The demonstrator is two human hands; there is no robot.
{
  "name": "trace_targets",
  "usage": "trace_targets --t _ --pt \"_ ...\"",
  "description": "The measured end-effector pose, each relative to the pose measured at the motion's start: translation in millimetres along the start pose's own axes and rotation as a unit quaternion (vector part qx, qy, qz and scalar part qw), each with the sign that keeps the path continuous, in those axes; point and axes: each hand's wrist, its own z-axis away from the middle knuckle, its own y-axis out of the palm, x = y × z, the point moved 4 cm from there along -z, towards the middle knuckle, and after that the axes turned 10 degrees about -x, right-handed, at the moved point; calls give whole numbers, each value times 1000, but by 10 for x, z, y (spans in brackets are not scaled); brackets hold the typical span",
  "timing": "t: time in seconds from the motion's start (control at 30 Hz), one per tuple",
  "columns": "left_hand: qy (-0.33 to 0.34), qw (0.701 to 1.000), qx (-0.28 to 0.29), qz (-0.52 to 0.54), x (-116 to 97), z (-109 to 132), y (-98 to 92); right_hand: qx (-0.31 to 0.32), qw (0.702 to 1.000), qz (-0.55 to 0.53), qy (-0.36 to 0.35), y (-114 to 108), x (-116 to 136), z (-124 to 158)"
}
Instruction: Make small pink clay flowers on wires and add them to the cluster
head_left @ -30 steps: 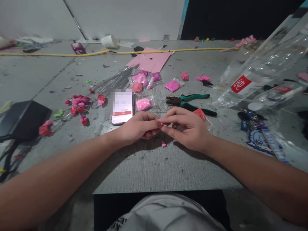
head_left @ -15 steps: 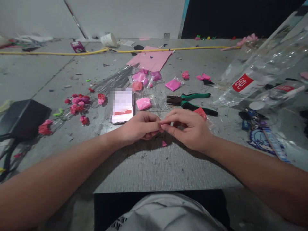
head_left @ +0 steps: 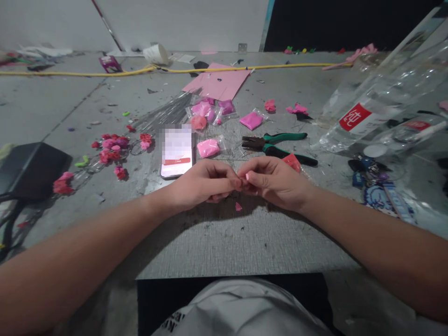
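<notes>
Pink-filled clear packet (head_left: 208,148), red-filled packet (head_left: 291,161) beside right hand (head_left: 278,185)

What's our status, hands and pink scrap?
Left hand, right hand: fingertips together, grip contents unclear. Pink scrap loose on table. Pliers just beyond right hand.

head-worn camera | above tabletop (head_left: 206,249) | facing forward and down | fairly near

Large bottle (head_left: 380,109): red label (head_left: 355,116), one white Chinese character, apparently 纯.
Smaller bottle (head_left: 399,138): red label, illegible.
Grey garment (head_left: 241,308): black lettering, partly hidden, not fully readable.
Phone (head_left: 177,169): screen text mosaicked, unreadable.
</notes>
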Motion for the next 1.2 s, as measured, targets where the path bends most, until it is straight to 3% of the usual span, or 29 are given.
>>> trace_targets --t 0.07,0.13,0.2,0.27,0.37,0.5,0.63,0.77,0.97,1.07,1.2 --pt "38 998 1 -44 -49 -22 -38 -21 1000 -15 -11 -7 22 -13" --pt "125 981 39 -143 -130 -34 -62 -52 998 -15 -32 -24 51 -29" --pt "225 934 110 -254 -192 -18 -52 -79 995 -15 -54 -45 76 -44" --pt "282 882 169 -338 -195 6 -35 -91 994 -13 -65 -60 86 -58" --pt "299 846 192 -398 -140 16 -13 -95 993 -4 -74 -70 89 -66" --pt "317 834 185 -412 -56 17 29 -90 993 14 -79 -61 90 -53" --pt "306 844 174 -404 -19 -5 32 -86 991 29 -96 -45 108 -52" --pt "293 889 157 -316 -99 -28 8 -126 984 33 -124 -86 119 -76" --pt "274 954 24 -123 -231 -25 -71 -218 932 145 -252 -138 172 45" --pt "253 967 -21 -37 -216 -4 -71 -183 895 224 -340 -46 222 179" --pt "232 971 -34 42 -167 16 -41 -111 842 328 -414 87 255 307"
